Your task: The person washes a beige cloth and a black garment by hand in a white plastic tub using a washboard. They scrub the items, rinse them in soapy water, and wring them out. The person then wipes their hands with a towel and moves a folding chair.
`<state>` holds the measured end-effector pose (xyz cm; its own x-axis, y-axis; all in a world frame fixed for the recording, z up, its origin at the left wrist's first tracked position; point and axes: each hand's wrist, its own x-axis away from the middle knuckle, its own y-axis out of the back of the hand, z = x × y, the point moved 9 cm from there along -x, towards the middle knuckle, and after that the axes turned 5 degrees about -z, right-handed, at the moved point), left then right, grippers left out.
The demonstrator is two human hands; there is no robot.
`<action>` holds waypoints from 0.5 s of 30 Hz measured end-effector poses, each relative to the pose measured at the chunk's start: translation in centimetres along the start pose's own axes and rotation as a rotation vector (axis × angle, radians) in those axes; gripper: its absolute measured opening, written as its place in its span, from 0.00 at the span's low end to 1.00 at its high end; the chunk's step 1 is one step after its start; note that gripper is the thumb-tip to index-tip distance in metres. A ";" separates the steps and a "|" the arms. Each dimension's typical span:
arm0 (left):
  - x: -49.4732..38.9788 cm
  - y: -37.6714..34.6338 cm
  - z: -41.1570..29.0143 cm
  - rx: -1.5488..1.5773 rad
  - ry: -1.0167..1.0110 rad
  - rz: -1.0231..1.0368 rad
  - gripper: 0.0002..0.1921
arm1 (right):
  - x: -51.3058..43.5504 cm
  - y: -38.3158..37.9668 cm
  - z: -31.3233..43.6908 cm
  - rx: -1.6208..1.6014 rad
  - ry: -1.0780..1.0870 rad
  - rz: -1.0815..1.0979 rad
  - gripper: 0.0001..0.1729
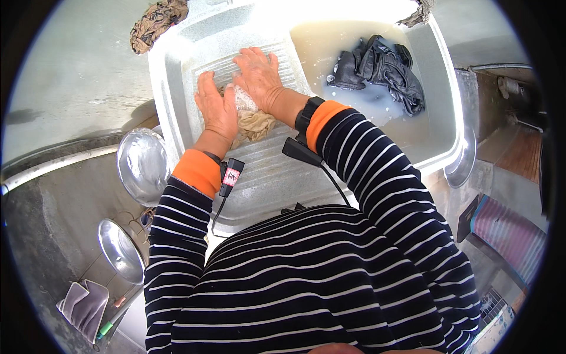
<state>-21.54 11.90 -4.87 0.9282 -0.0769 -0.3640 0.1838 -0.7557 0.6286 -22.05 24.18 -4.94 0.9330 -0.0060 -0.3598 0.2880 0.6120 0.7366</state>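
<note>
A wet tan cloth (255, 125) lies bunched on the ribbed washboard part of a grey stone-like laundry sink (265, 172). White suds (244, 98) cover its upper part. My left hand (216, 106) rests at the left edge of the cloth, fingers apart. My right hand (258, 77) is at the cloth's upper right, its fingers spread and partly over the suds. Neither hand is seen closed round the cloth, and what lies under the palms is hidden. Dark wet clothing (380, 71) sits in cloudy water in the basin on the right.
A bunched patterned cloth (158, 24) lies at the sink's upper left corner, another (418, 12) at its back rim. Metal basins (143, 166) (121, 251) stand at the left, one more (462, 159) at the right. Black cables hang from both wrists near the sink's front.
</note>
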 end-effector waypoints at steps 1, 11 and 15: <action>0.5 0.6 0.0 -0.122 0.046 -0.026 0.24 | 0.9 -0.1 0.1 0.013 -0.024 0.081 0.17; 7.9 3.9 -7.6 0.239 -0.225 0.307 0.24 | 8.7 5.5 5.6 -0.340 0.198 0.232 0.15; -1.7 -0.3 -0.6 -0.122 -0.048 0.069 0.25 | 0.5 1.6 0.7 -0.001 0.052 -0.129 0.22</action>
<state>-22.95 12.68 -4.05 0.9240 -0.1592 -0.3478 0.1608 -0.6633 0.7309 -20.96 24.56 -3.54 0.8759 -0.0440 -0.4805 0.4046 0.6095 0.6817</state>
